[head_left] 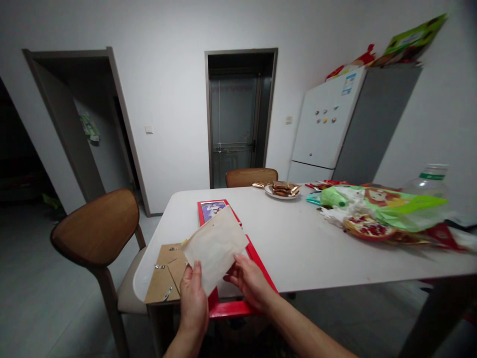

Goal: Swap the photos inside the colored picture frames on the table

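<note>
My left hand (194,296) grips the lower left edge of a pale sheet (218,243), thumb on top. Fingers of my right hand (248,279) pinch the sheet's lower right edge. The sheet is held tilted above a red frame (261,263), whose right side and near edge show at the table's front. A brown backing board (162,276) with metal clips lies left of my left hand, at the table corner. Behind the sheet, a smaller red frame with a purple picture (214,209) rests on the table, partly covered by the sheet.
On the white table (294,248) stand a plate of wrapped snacks (282,190), green plastic bags (391,204), a cut pomegranate (368,226) and a clear jug (428,184). Wooden chairs (99,226) stand at the left and far side. A fridge (328,124) stands behind.
</note>
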{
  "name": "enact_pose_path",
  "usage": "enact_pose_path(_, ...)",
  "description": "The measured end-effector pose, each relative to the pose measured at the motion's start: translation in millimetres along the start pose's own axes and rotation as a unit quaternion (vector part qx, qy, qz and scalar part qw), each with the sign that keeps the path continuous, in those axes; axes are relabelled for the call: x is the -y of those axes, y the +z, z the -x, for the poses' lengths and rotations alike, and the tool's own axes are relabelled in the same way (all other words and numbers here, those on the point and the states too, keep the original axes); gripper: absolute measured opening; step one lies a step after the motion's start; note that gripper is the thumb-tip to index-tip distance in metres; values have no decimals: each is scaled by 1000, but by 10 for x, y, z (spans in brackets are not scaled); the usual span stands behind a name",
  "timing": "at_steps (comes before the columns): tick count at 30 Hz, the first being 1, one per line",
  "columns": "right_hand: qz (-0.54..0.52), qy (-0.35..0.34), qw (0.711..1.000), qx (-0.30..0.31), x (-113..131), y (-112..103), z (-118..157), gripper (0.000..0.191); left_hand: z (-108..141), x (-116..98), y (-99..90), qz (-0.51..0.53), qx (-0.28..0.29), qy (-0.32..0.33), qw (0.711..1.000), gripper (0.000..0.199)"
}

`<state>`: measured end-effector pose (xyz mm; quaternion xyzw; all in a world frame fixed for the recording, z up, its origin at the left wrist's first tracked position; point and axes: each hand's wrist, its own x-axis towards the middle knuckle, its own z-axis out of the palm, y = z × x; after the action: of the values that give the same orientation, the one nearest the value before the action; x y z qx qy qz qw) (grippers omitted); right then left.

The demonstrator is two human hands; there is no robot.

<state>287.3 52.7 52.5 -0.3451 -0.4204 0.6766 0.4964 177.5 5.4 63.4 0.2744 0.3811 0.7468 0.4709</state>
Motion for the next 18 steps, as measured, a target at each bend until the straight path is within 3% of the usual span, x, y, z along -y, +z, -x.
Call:
enact_pose_path(3, -114, -61, 989, -65, 63, -63, -63, 29, 37, 128, 20, 6, 53, -23, 998, 47)
enact_pose_path(5, -96, -70, 989, -91, 171, -168, -103, 32, 17, 163, -50, -47, 71, -18, 996, 52)
enact_pose_path(8, 2, -26, 995, -96, 325, -352, -145, 39, -24, 151, -177, -183, 71, 16, 980, 57)
enact_pose_path(10, 78, -1, 994, -80, 374, -454, -170, 45, -23, 124, -222, -301, 83, 49, 949, 55)
enact_pose_path(13, 170, 13, 984, -61, 356, -549, -233, 53, 26, 105, -232, -459, 127, 61, 877, 53)
enact_pose_path(18, 290, 0, 956, -50, 255, -570, -389, 52, 90, 187, -266, -566, 216, 94, 790, 59)
